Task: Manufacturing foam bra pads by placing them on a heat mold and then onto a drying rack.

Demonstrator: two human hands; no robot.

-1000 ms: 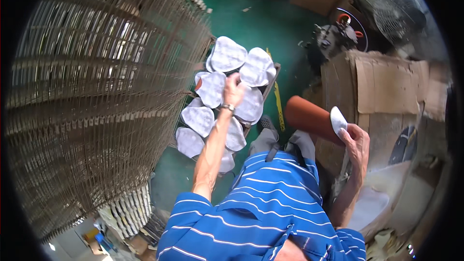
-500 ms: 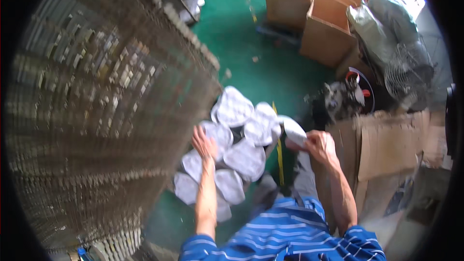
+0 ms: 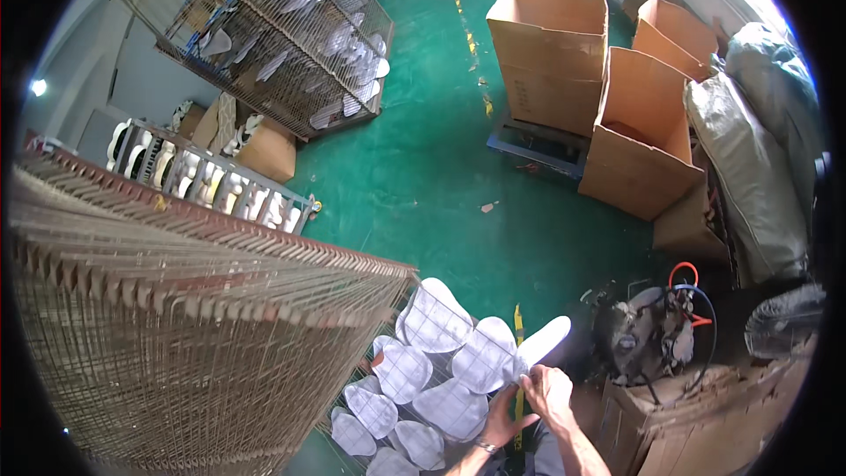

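Observation:
My right hand (image 3: 548,392) is closed on the lower end of a long white piece (image 3: 544,344) with rounded ends, held tilted up to the right. Close beside it is my left hand (image 3: 500,420), its thumb apart from the fingers; some fingertips are hidden near the base of that piece. To the left of both hands, several white rounded flat pieces (image 3: 449,407) lie spread out on a wire mesh shelf (image 3: 429,377). A band circles my left wrist.
A tall stack of wire mesh racks (image 3: 194,335) fills the lower left. Behind it stand a slatted rack (image 3: 189,159) and a loaded mesh rack (image 3: 291,44). Cardboard boxes (image 3: 551,62), sacks (image 3: 749,167) and a dark machine with an orange hose (image 3: 634,335) are on the right.
My left hand has left the white pieces on the mesh and come over beside my right hand. The held piece now points up to the right. The view has tilted up, showing more floor.

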